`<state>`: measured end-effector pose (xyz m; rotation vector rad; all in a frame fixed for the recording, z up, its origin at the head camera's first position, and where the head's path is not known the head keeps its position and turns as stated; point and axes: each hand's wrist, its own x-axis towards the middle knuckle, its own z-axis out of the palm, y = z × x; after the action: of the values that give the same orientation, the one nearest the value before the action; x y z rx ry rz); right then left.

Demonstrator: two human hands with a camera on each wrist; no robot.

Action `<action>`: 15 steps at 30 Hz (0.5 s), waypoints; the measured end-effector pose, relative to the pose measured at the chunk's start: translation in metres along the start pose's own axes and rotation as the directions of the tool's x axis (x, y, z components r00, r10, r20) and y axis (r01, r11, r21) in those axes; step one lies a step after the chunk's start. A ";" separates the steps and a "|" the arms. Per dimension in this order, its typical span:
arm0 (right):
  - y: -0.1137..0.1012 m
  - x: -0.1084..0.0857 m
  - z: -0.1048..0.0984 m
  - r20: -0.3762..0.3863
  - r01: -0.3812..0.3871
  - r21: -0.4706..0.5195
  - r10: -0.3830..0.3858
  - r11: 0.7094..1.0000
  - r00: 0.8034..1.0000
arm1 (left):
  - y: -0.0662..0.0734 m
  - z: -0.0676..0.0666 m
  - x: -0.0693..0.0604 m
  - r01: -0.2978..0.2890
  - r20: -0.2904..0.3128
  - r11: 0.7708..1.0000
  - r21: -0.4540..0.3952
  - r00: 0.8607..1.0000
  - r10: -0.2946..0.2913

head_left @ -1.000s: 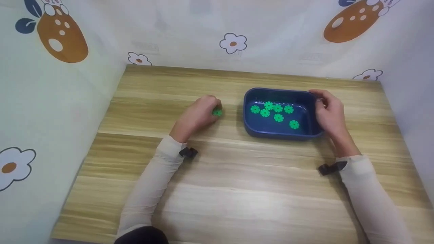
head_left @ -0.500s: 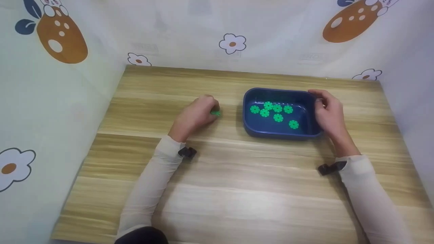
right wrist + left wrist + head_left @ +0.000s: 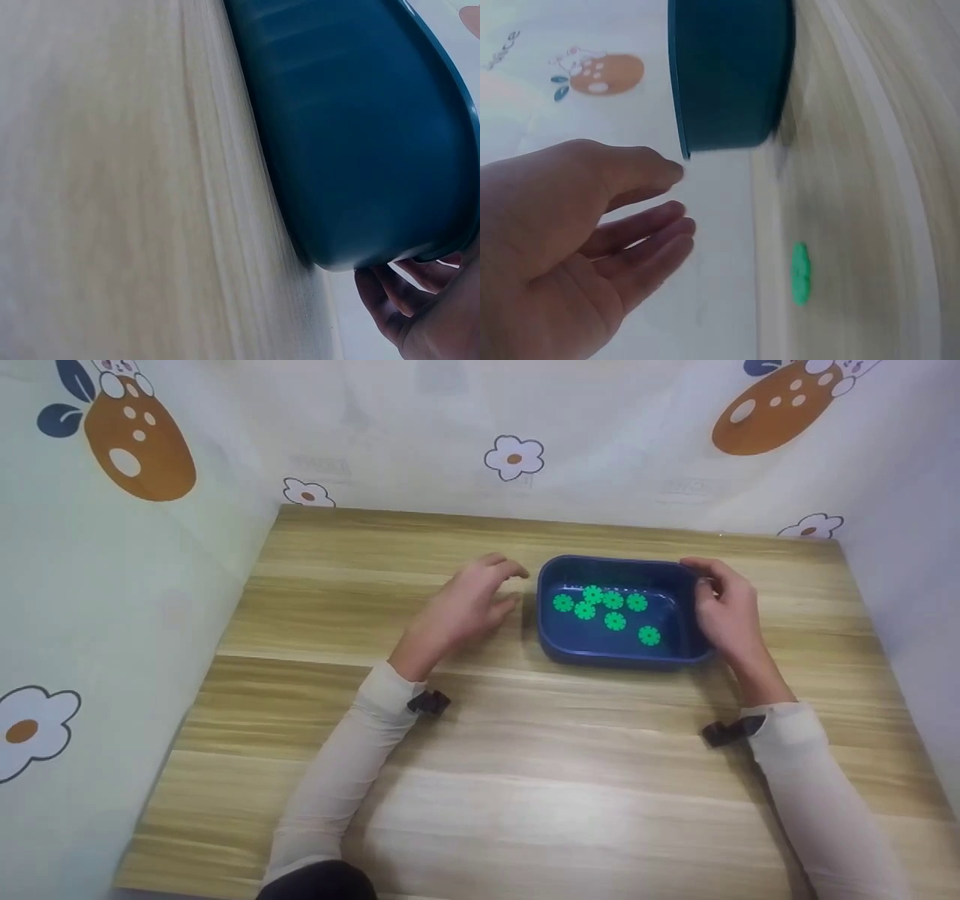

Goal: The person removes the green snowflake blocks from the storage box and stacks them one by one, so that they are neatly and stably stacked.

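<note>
Forearms slant inward over wooden table

Left hand hangs unclenched, thumb and fingertips parted, just beside the blue container. 1 green disc lies on the table, apart from its fingers. Right hand grips the container's right end, fingers curled at the far corner. 7 more discs lie inside. Printed wall stands beyond.

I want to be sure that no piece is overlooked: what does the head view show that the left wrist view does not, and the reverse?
Only head: the green pieces inside the blue box and the right grip holding its end.
Only left wrist: a single green piece lying on the wooden table, probably hidden behind the left grip in the head view.
Both: the left grip, the box, the table and the patterned wall.
</note>
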<state>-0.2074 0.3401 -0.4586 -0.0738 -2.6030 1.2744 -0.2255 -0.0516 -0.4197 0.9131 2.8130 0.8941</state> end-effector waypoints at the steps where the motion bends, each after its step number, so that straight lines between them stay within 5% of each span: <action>1: 0.000 0.000 0.000 -0.003 0.000 0.001 0.000 1.000 1.000 | 0.005 0.001 0.002 -0.023 -0.017 1.000 -0.006 1.000 0.023; 8: 0.000 0.000 0.002 -0.024 -0.004 0.002 0.004 1.000 1.000 | 0.031 0.010 0.015 -0.063 -0.031 0.998 -0.006 0.998 0.063; 15: 0.001 -0.001 0.001 -0.004 -0.014 0.005 0.014 1.000 1.000 | 0.034 0.018 0.030 -0.074 0.007 0.996 -0.042 0.997 0.074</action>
<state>-0.2072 0.3399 -0.4602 -0.0939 -2.6000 1.2845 -0.2285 -0.0037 -0.4125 1.0186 2.7592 0.9518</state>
